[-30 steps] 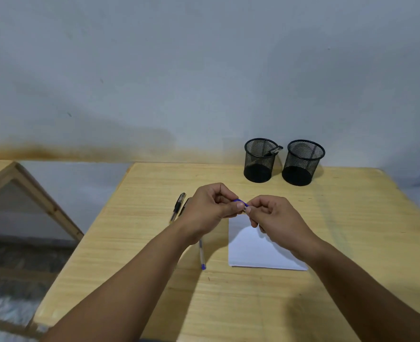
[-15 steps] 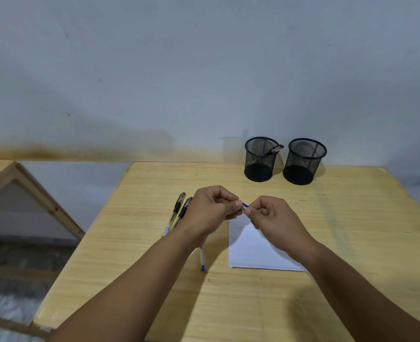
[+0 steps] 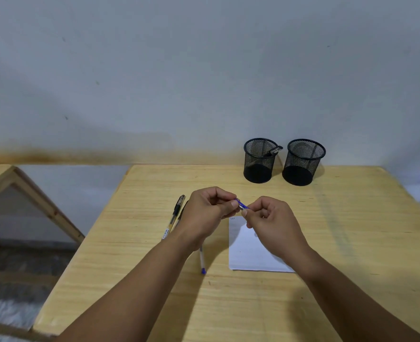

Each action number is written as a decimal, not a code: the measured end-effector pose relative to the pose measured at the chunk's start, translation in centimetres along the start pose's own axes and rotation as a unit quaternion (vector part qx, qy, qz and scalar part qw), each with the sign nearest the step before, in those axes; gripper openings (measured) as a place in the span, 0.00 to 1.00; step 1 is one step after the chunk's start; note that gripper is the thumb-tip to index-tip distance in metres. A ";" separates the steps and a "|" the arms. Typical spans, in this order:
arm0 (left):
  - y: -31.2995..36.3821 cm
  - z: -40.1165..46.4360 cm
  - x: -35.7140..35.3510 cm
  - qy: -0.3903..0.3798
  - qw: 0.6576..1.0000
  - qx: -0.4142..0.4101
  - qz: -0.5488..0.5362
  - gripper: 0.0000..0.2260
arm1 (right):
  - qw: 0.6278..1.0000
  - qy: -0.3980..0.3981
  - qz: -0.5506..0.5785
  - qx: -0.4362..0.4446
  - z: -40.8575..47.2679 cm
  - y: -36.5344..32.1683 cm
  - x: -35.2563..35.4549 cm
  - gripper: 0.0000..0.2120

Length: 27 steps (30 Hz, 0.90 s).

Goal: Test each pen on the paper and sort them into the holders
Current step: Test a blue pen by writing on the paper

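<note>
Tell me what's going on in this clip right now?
A person holds a blue pen between the left hand and right hand, above the paper, apparently working its cap. Two black pens and a white pen lie on the table left of the paper. At the back, the left holder has one pen in it; the right holder looks empty.

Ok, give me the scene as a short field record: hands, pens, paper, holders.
left hand: grips one end of the blue pen
right hand: pinches its other end
paper: flat on the table, under the right hand
pens on table: black pen left of the left hand; blue-tipped pen under the left wrist
left holder: one pen inside
right holder: no pen visible
</note>
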State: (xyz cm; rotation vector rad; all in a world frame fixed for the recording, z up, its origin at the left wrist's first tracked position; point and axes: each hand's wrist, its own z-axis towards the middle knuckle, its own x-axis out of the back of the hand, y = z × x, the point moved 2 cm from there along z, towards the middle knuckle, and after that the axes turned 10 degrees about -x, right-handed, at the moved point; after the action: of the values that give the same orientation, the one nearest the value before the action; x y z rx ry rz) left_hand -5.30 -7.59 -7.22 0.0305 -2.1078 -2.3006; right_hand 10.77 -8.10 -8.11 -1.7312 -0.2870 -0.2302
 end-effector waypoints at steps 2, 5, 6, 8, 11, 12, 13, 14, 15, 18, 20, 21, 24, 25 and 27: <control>0.0 0.0 -0.1 0.005 1.000 0.003 -0.003 0.06 | 1.000 0.000 -0.003 0.000 0.1 0.2 -0.3 0.07; 0.0 0.0 -0.2 0.011 1.000 0.009 -0.013 0.06 | 1.000 -0.011 -0.011 -0.002 0.3 0.4 -0.5 0.08; 0.1 0.0 -0.2 0.015 1.000 0.010 -0.018 0.06 | 1.000 -0.011 -0.016 -0.002 0.3 0.4 -0.6 0.09; 0.2 0.1 0.1 0.022 0.999 0.007 -0.027 0.06 | 1.000 -0.011 -0.028 -0.001 0.3 0.6 -0.7 0.10; 0.6 0.8 1.0 0.033 0.999 -0.005 -0.038 0.06 | 0.998 -0.018 -0.059 -0.002 0.0 1.2 -0.5 0.11; 0.6 1.0 1.5 0.035 0.999 -0.010 -0.035 0.05 | 0.998 -0.017 -0.067 -0.006 -0.2 1.4 -0.4 0.12; 0.6 1.1 1.9 0.038 0.999 -0.014 -0.027 0.05 | 0.998 -0.015 -0.066 -0.014 -0.2 1.6 -0.2 0.12; 0.5 1.2 2.3 0.041 0.999 -0.017 -0.008 0.06 | 0.998 -0.010 -0.058 -0.024 -0.3 1.8 0.0 0.11; 0.3 1.3 2.6 0.042 0.999 -0.017 0.019 0.07 | 0.998 -0.008 -0.043 -0.037 -0.3 2.1 0.2 0.10; -1.0 1.4 3.3 0.048 0.991 -0.016 0.128 0.07 | 0.997 -0.016 0.003 -0.082 -0.3 2.6 0.7 0.04; -1.7 1.6 3.4 0.053 0.977 -0.021 0.205 0.04 | 0.993 -0.033 0.040 -0.106 -0.4 2.8 0.8 0.11; -2.0 1.7 3.4 0.052 0.970 -0.025 0.236 0.04 | 0.991 -0.038 0.060 -0.112 -0.4 2.9 0.9 0.13; -2.9 2.2 3.4 0.045 0.956 -0.025 0.290 0.01 | 0.985 -0.036 0.121 -0.113 -0.9 3.1 1.3 0.14; -3.2 2.3 3.4 0.039 0.952 -0.020 0.304 0.01 | 0.984 -0.031 0.136 -0.112 -1.0 3.3 1.4 0.14; -3.7 2.5 3.3 0.020 0.940 -0.018 0.340 0.04 | 0.983 -0.016 0.147 -0.110 -1.2 3.6 1.7 0.13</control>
State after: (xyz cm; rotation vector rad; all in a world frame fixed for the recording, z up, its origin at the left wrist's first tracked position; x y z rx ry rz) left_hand -8.64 -4.87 -10.65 -0.5535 -1.6795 -1.8854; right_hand 13.53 -9.78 -10.77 -1.9713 -0.0262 -0.0189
